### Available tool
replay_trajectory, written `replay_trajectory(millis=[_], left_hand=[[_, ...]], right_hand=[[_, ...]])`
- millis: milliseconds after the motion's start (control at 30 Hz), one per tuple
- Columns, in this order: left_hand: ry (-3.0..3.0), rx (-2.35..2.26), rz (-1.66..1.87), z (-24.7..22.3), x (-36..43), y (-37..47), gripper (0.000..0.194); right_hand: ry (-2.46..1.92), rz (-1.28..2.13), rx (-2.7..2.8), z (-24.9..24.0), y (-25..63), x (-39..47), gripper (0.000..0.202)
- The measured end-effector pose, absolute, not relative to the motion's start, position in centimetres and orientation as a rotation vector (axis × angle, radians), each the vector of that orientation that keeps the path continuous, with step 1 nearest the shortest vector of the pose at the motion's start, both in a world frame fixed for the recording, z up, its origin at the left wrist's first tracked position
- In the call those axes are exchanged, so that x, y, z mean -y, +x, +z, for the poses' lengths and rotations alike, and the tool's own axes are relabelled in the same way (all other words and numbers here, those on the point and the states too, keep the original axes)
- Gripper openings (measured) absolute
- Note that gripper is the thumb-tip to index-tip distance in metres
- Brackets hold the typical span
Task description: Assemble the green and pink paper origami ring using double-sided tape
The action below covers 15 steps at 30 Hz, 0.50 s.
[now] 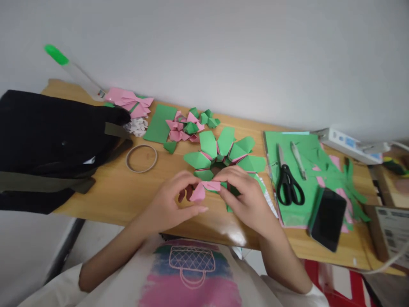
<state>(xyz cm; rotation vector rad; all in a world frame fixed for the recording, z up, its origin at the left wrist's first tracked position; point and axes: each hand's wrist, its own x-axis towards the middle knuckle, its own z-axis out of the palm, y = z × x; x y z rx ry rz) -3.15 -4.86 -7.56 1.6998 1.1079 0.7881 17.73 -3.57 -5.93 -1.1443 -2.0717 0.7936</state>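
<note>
Between my two hands is a small folded pink paper piece [204, 189]. The fingers of my left hand [175, 198] are curled around its left end, with the thumb stretched out below. My right hand [244, 194] pinches its right end between thumb and fingers. Just behind the hands lies a ring of green folded paper petals [225, 143] with thin pink edges inside. My right hand overlaps the ring's front part and hides some of it.
Behind the ring sit pink and green paper flowers [183, 128] and a green sheet [160, 123]. A tape ring [141, 158] and black bag [54, 145] are left. Scissors [289, 183], a cutter [298, 160] and a phone [328, 218] lie right, near a power strip [349, 145].
</note>
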Motion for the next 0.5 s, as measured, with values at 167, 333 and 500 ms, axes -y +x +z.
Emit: replay_trajectory(millis=[167,333,500], left_hand=[[1.872,-1.029,0.872,-7.6,4.8,-3.6,0.014],[2.312,-0.821,0.55,-4.7,2.5,-5.0,0.028],[2.518,-0.806,0.4,-1.7,-0.8,-4.1,0.026]], right_hand=[[-1.108,0.843,2.115,-6.0,18.2,3.5,0.018],[-1.063,0.84,2.205,-5.6,18.6,3.1,0.024],[-0.993,0.842,2.305,-5.0,18.4,2.8,0.026]])
